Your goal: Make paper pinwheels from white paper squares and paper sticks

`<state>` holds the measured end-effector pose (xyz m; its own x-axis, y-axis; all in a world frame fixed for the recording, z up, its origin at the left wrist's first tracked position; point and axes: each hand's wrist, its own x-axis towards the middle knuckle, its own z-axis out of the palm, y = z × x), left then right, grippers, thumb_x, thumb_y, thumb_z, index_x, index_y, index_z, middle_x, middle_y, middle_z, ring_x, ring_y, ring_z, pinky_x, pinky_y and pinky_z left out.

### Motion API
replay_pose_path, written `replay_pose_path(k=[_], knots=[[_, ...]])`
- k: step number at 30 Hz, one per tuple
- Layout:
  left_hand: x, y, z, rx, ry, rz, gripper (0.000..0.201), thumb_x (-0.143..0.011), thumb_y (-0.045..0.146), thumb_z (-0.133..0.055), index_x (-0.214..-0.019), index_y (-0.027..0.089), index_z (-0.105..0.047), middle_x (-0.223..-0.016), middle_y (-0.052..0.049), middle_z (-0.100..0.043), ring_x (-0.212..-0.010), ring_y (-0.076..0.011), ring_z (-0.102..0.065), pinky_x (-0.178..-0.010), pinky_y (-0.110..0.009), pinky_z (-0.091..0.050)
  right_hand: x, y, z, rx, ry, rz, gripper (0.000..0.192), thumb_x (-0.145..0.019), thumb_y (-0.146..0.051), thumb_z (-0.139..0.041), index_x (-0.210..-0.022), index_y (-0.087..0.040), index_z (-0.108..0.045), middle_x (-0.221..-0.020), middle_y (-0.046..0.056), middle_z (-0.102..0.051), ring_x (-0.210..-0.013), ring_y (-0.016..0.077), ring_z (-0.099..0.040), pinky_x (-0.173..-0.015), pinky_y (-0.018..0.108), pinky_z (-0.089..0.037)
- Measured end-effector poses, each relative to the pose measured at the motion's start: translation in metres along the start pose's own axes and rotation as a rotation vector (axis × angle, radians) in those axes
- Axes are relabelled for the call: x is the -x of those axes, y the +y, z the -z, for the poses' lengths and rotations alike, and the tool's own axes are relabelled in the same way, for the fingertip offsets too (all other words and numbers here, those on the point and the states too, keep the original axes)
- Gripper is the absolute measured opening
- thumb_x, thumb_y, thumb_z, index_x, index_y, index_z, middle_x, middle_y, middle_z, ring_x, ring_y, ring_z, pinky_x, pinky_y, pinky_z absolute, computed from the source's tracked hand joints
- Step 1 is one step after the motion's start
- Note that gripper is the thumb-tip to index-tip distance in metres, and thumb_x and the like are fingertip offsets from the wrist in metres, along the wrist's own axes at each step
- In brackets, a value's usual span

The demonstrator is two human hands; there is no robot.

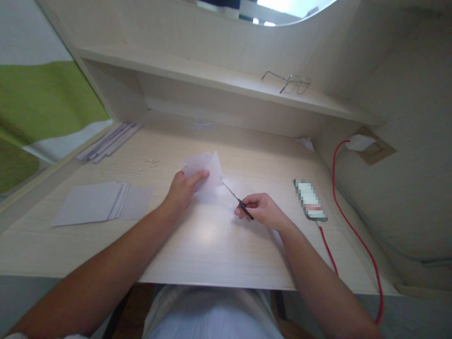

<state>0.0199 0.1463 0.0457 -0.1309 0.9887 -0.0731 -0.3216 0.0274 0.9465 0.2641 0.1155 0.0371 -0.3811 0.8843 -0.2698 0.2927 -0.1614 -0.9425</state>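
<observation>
My left hand [185,189] pinches a folded sheet of thin white paper [212,169] above the desk, thumb on top and a pointed corner sticking up. My right hand [261,209] is closed around the black handles of a small pair of scissors [243,207]. The blades point up and left, and their tip meets the lower right edge of the paper. Whether the blades are parted cannot be made out. To the left of my left arm lies a stack of white paper sheets [93,202], slightly fanned.
Paper strips [109,141] lie along the desk's left edge, small scraps [151,163] nearer. A white paper cutout [203,125] lies at the back. Glasses [296,84] rest on the shelf. At right are a phone [310,200], a red cable [353,226] and a plugged-in charger [360,142].
</observation>
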Motion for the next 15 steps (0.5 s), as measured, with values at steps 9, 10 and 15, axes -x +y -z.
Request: replay_pose_path(k=[9, 10, 15], knots=[[0.0018, 0.0021, -0.0003, 0.001, -0.001, 0.005, 0.042, -0.063, 0.033, -0.084, -0.099, 0.015, -0.075, -0.102, -0.010, -0.077, -0.088, -0.0242, -0.070, -0.080, -0.033, -0.054, -0.0004, -0.0003, -0.0001, 0.006, 0.005, -0.010, 0.025, -0.071, -0.038, -0.085, -0.078, -0.015, -0.080, -0.068, 0.004, -0.073, -0.060, 0.0121, -0.060, -0.058, 0.025, -0.043], [0.0017, 0.0020, -0.0003, 0.001, -0.005, 0.003, 0.043, -0.063, 0.033, -0.084, -0.101, 0.015, -0.075, -0.103, -0.010, -0.077, -0.089, -0.0243, -0.070, -0.081, -0.033, -0.054, -0.0006, 0.0003, 0.0002, 0.008, 0.003, -0.012, 0.025, -0.072, -0.038, -0.085, -0.078, -0.015, -0.080, -0.068, 0.004, -0.073, -0.060, 0.0122, -0.060, -0.058, 0.025, -0.043], [0.0011, 0.0004, -0.0003, 0.020, -0.039, -0.010, 0.043, -0.065, 0.032, -0.084, -0.103, 0.015, -0.076, -0.106, -0.010, -0.077, -0.092, -0.0245, -0.070, -0.087, -0.034, -0.054, -0.0009, 0.0025, 0.0011, 0.025, 0.005, 0.003, 0.024, -0.074, -0.037, -0.084, -0.079, -0.015, -0.080, -0.069, 0.004, -0.073, -0.060, 0.0121, -0.060, -0.059, 0.025, -0.042]])
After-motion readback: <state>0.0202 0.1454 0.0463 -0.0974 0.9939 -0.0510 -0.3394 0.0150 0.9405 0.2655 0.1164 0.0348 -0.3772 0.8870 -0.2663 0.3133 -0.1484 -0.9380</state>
